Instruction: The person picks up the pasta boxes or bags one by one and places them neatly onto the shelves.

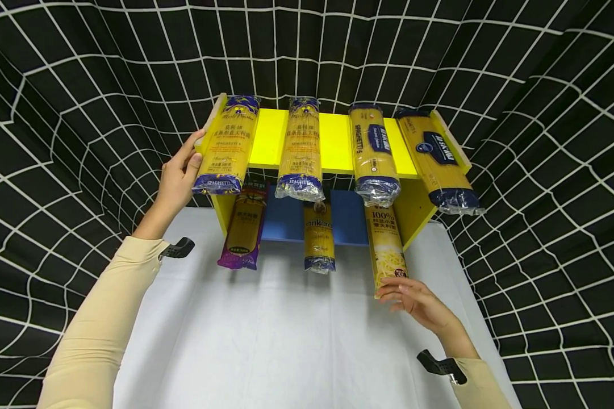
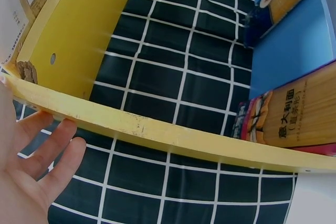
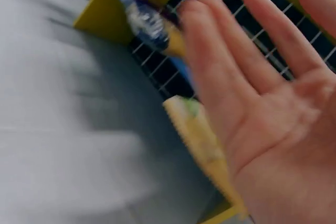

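My left hand (image 1: 178,173) rests against the left side panel of a yellow shelf (image 1: 268,136), beside a spaghetti pack (image 1: 230,142). In the left wrist view, its loosely extended fingers (image 2: 65,140) lie along the panel's outer side; the thumb is hidden there. My right hand (image 1: 414,301) is at the near end of a yellow pasta pack (image 1: 385,244) on the lower blue board (image 1: 281,218). Its fingers are extended and appear to touch or nearly touch that end. In the right wrist view the open palm (image 3: 283,129) partly covers the blurred scene.
The upper board also bears another spaghetti pack (image 1: 300,147) and two blue-labelled packs (image 1: 374,150) (image 1: 439,159). Below lie a purple-edged pasta pack (image 1: 245,224) and a blue-ended pack (image 1: 319,236); several packs overhang the front. White cloth (image 1: 286,329) spreads before the shelf, with black gridded fabric (image 1: 337,40) around.
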### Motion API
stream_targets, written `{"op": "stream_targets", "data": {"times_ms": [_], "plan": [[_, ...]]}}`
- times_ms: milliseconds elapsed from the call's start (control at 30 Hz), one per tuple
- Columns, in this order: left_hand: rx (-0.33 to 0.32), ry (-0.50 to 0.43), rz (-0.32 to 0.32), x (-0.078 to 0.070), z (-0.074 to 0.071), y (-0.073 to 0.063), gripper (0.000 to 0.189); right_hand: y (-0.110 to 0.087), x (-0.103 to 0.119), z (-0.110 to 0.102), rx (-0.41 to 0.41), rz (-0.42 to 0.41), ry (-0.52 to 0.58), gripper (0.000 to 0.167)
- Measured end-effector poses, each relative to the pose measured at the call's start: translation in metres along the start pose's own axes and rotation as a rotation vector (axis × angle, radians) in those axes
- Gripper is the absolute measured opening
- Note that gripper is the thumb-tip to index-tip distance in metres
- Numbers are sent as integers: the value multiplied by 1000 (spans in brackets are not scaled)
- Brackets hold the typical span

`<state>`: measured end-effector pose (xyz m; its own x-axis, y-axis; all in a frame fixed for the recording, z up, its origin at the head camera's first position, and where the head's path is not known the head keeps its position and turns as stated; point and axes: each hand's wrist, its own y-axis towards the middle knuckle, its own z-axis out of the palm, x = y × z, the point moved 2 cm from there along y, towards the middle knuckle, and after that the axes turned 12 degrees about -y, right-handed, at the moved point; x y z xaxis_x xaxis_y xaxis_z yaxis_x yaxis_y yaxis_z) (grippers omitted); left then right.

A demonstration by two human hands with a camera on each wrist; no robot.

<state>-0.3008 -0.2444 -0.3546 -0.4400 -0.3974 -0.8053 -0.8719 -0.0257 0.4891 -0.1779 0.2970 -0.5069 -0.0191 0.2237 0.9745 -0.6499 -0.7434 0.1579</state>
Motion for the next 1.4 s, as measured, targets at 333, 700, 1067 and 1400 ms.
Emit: {"op": "stream_targets", "data": {"times_ms": [333, 700, 1067, 1400], "plan": [[0, -7, 2, 1, 0, 0, 47, -10, -45, 7, 128, 251, -61, 46], [2, -8, -1, 0, 1, 1, 47, -6, -56, 4, -77, 209, -3, 49], [1, -2, -2, 1, 1, 0, 47, -1, -58, -2, -140, 172, 4, 50], [-7, 4, 10, 0, 1, 1, 47, 3, -55, -12, -169, 166, -37, 51]]}}
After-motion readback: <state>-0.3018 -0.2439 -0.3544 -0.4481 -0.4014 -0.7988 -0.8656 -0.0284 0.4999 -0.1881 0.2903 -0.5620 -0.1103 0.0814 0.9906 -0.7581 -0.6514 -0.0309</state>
